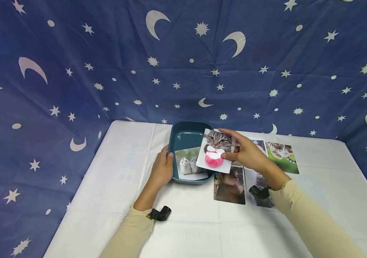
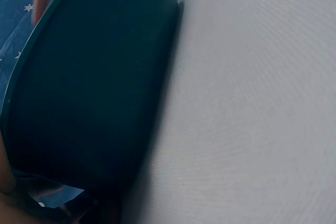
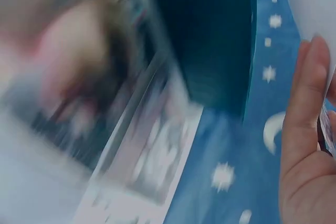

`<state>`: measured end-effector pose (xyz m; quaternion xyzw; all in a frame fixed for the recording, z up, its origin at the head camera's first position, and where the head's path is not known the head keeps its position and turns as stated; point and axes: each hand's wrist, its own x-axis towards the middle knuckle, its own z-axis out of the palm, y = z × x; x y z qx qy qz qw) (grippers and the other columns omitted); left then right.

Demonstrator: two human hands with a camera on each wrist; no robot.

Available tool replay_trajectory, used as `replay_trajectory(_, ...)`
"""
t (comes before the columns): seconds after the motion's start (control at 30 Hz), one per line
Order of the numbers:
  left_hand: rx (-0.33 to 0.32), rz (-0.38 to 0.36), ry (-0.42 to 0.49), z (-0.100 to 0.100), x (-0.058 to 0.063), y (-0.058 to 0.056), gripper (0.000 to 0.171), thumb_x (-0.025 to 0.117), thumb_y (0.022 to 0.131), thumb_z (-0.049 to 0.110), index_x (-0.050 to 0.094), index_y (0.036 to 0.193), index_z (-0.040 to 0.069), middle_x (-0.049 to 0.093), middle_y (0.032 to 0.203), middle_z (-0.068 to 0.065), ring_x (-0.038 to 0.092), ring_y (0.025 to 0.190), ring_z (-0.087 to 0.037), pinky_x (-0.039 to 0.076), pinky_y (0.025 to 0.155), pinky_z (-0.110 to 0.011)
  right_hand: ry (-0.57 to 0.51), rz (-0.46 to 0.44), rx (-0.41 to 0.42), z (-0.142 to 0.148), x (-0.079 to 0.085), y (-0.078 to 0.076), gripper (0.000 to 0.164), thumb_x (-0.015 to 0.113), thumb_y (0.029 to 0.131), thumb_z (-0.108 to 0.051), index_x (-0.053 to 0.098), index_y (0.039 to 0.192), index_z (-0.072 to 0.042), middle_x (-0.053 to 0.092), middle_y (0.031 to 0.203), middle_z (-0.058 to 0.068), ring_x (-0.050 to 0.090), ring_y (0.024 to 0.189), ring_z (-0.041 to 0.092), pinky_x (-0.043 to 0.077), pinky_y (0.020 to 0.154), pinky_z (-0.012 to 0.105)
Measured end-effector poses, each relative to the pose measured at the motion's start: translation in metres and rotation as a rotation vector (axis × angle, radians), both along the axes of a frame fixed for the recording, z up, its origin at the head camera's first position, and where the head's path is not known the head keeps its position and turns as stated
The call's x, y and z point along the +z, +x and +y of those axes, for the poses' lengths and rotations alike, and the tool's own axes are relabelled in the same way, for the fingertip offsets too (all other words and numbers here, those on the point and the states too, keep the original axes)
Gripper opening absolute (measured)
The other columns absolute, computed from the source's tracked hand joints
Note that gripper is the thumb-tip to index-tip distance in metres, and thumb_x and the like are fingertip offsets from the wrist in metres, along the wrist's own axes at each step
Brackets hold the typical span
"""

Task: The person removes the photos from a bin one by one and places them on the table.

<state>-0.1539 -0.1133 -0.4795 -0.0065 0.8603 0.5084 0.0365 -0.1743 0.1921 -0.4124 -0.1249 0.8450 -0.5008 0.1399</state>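
Observation:
A dark teal plastic tub [image 1: 187, 138] stands on the white table, and my left hand [image 1: 162, 167] grips its left wall, thumb over the rim. In the left wrist view the tub's outer side [image 2: 100, 77] fills much of the picture. Inside lies a photo card of small white-faced animals [image 1: 189, 163]. My right hand [image 1: 246, 150] pinches a cat photo card [image 1: 218, 141] with a pink and white shape on it, held above the tub's right side. The right wrist view shows the right hand [image 3: 307, 129] against the card's pale back [image 3: 317, 3].
Right of the tub lie several photo cards: a brown, blurry-looking one [image 1: 230, 188], a tiger one [image 1: 283, 156], and others partly hidden under my right arm. A blue cloth [image 1: 183, 64] with moons and stars hangs behind the white tabletop [image 1: 106, 186].

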Motion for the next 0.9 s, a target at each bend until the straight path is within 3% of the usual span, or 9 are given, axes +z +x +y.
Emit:
replay_trajectory(0.07, 0.002, -0.002, -0.01, 0.0, 0.0, -0.001, 0.053, 0.037, 0.111, 0.024, 0.031, 0.159, 0.003, 0.044, 0.154, -0.026, 0.038, 0.147, -0.042, 0.03, 0.119, -0.059, -0.009, -0.015, -0.046, 0.022, 0.0, 0.006, 0.088, 0.083, 0.085, -0.011, 0.037, 0.157, -0.033, 0.049, 0.109, 0.017, 0.046, 0.056, 0.011, 0.047, 0.054, 0.03)
replay_trajectory(0.17, 0.005, -0.012, -0.015, 0.001, 0.0, -0.001, 0.053, 0.037, 0.111, 0.024, 0.03, 0.159, 0.004, 0.044, 0.153, -0.026, 0.039, 0.146, -0.043, 0.031, 0.119, -0.06, 0.018, 0.001, -0.097, 0.057, -0.001, 0.017, 0.088, 0.084, 0.085, -0.012, 0.037, 0.157, -0.029, 0.047, 0.103, 0.017, 0.05, 0.058, 0.011, 0.048, 0.054, 0.03)
replay_trajectory(0.37, 0.005, -0.026, -0.014, 0.001, 0.001, 0.0, 0.054, 0.036, 0.112, 0.027, 0.03, 0.16, 0.005, 0.042, 0.156, -0.024, 0.036, 0.148, -0.041, 0.029, 0.121, -0.058, 0.09, 0.023, -0.149, 0.128, -0.003, 0.043, 0.088, 0.082, 0.086, -0.011, 0.035, 0.159, -0.024, 0.05, 0.121, 0.014, 0.063, 0.084, 0.011, 0.06, 0.066, 0.033)
replay_trajectory(0.57, 0.006, -0.026, -0.022, 0.0, 0.001, -0.001, 0.054, 0.037, 0.111, 0.027, 0.029, 0.16, 0.005, 0.041, 0.157, -0.024, 0.035, 0.149, -0.041, 0.029, 0.12, -0.059, 0.207, -0.001, -0.182, 0.188, -0.018, 0.063, 0.089, 0.081, 0.088, -0.018, 0.031, 0.162, -0.025, 0.041, 0.138, 0.012, 0.06, 0.093, 0.008, 0.061, 0.07, 0.034)
replay_trajectory(0.63, 0.003, -0.026, -0.02, -0.001, 0.001, -0.001, 0.054, 0.036, 0.112, 0.027, 0.028, 0.16, 0.005, 0.041, 0.157, -0.024, 0.035, 0.149, -0.041, 0.029, 0.12, -0.059, 0.258, -0.033, -0.191, 0.204, -0.026, 0.069, 0.09, 0.081, 0.089, -0.022, 0.028, 0.162, -0.025, 0.037, 0.144, 0.018, 0.059, 0.1, 0.015, 0.061, 0.071, 0.033)
replay_trajectory(0.77, 0.0, -0.03, -0.019, 0.0, 0.001, -0.001, 0.055, 0.036, 0.112, 0.027, 0.028, 0.16, 0.004, 0.041, 0.157, -0.024, 0.035, 0.149, -0.04, 0.029, 0.121, -0.058, 0.329, -0.089, -0.167, 0.227, -0.039, 0.08, 0.089, 0.081, 0.088, -0.028, 0.029, 0.161, -0.022, 0.027, 0.156, 0.027, 0.049, 0.124, 0.045, 0.06, 0.078, 0.039)
replay_trajectory(0.9, -0.001, -0.03, -0.016, 0.0, 0.001, -0.001, 0.054, 0.036, 0.112, 0.027, 0.028, 0.16, 0.004, 0.041, 0.157, -0.024, 0.035, 0.149, -0.04, 0.029, 0.121, -0.058, 0.349, -0.107, -0.109, 0.237, -0.05, 0.088, 0.088, 0.082, 0.087, -0.03, 0.034, 0.159, -0.02, 0.027, 0.159, 0.028, 0.032, 0.135, 0.066, 0.051, 0.092, 0.066)
